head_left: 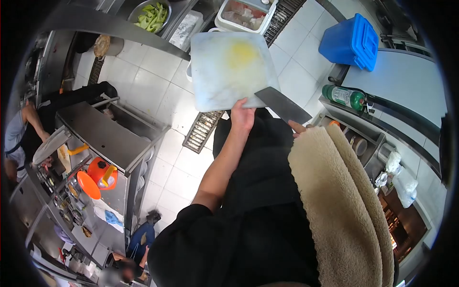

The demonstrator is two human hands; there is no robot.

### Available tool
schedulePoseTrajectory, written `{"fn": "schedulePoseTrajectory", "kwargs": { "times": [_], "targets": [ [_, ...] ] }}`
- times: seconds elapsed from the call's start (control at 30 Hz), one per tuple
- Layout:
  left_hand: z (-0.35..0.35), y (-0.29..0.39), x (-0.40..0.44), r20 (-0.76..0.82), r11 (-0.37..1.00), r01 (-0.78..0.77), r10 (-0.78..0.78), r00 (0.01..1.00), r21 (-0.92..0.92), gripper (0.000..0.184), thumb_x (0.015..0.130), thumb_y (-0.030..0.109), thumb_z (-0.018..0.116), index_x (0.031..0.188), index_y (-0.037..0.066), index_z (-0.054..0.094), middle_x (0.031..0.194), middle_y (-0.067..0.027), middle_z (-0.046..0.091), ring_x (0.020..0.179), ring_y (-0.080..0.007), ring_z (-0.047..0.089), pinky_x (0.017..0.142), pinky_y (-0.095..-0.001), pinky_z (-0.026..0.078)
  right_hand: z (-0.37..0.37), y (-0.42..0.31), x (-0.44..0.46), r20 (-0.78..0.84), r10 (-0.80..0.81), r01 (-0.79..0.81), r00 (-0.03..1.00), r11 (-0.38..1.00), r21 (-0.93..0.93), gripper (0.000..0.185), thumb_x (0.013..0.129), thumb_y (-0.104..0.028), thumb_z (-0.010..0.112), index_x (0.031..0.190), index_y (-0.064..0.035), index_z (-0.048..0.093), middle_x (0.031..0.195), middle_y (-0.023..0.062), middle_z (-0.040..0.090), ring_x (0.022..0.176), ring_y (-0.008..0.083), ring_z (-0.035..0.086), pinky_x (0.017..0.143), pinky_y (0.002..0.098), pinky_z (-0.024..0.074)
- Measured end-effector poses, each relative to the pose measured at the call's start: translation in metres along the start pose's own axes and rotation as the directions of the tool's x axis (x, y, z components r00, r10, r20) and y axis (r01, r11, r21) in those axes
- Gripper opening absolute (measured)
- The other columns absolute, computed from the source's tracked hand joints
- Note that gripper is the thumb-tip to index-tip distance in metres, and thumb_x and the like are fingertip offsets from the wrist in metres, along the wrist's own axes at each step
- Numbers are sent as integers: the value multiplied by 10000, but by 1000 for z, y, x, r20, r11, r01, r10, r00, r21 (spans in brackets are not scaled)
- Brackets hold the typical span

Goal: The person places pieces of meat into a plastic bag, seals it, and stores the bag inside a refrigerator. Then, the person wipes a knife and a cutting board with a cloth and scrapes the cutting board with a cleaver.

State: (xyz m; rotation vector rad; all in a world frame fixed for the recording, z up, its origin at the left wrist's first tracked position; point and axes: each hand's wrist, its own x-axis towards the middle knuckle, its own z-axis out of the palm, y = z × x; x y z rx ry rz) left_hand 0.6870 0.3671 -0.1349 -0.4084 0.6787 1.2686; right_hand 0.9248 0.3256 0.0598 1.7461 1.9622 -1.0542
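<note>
My left hand (243, 116) grips the near edge of a white cutting board (229, 67), its thumb lying on top. A yellow stain marks the board's far half. In my right hand (299, 129) is a cleaver (284, 104) with a broad dark blade pointing up and left. The blade's tip overlaps the board's near right corner in view; whether they touch I cannot tell. A beige towel (334, 191) hangs over my right arm and hides the wrist and part of the cleaver's handle.
Ahead stand a bowl of cut green vegetables (152, 17) and a white tub (246, 14). A blue lidded bin (349, 42) and green cylinder (343, 97) are at right. A metal counter (107, 134) stands left, with two people beyond. Floor drain grates (202, 130) cross the tiles.
</note>
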Motion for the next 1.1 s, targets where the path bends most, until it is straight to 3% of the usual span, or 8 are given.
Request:
{"fn": "schedulePoseTrajectory", "kwargs": {
  "times": [0.13,0.33,0.4,0.43,0.67,0.87,0.97,1.1],
  "targets": [
    [1,8,3,-42,1000,-23,23,999,5,457,921,42,568,1360,-22,458,1360,-191,562,1300,-355,539,1134,-525,433,-54,-50,59,-4,169,-169,986,983,-71,394,1025,-291,525,1412,-252,589,1108,203,709,1026,393,678,890,515,535],
    [-4,29,-2,-45,993,-67,71,996,100,456,937,59,540,1377,-22,451,1397,-192,546,1321,-361,525,1134,-522,434,-74,-9,275,-135,-162,143,977,979,-144,365,995,-240,514,1319,-120,633,1132,217,700,1015,409,683,879,524,539],
    [-2,31,-1,-54,989,-81,88,995,126,462,940,66,535,1385,-20,447,1407,-191,543,1328,-363,521,1136,-521,432,-104,-35,306,113,86,-98,990,990,104,349,994,-245,524,1284,-91,642,1106,225,703,976,406,697,863,517,546],
    [-5,30,3,-62,988,-83,91,994,127,466,940,69,535,1389,-19,445,1410,-191,543,1332,-364,519,1138,-521,431,-104,-33,318,99,32,-40,995,996,80,354,994,-244,527,1295,-96,638,1122,222,701,991,400,695,870,508,547],
    [-12,23,3,-40,1000,5,-6,999,-17,515,942,67,530,1437,-12,412,1472,-195,490,1387,-366,467,1167,-532,392,-83,-3,219,-177,-177,167,968,983,-70,410,995,-239,552,1395,-160,598,1290,190,660,1127,371,658,943,457,535],
    [20,19,-8,-19,999,-32,32,999,-29,503,928,47,544,1418,-9,446,1449,-178,526,1365,-349,503,1153,-528,414,-89,-34,43,260,159,-140,952,986,-90,458,1019,-259,520,1473,-206,511,1087,192,693,1045,362,679,917,482,532],
    [16,21,-8,-19,998,-27,26,999,-60,505,927,40,541,1420,-9,444,1451,-183,524,1363,-353,504,1152,-532,414,-77,-53,35,185,197,-158,963,966,-205,459,1018,-269,525,1472,-202,511,1073,186,696,1022,350,690,887,480,542],
    [4,21,-25,-61,999,-52,53,997,13,520,936,47,534,1445,14,435,1473,-161,514,1377,-357,492,1168,-532,397,-43,-34,171,-10,-81,79,997,991,-106,569,1023,-337,544,1544,-162,394,1193,245,678,1077,406,681,896,506,546]
  ]
}}
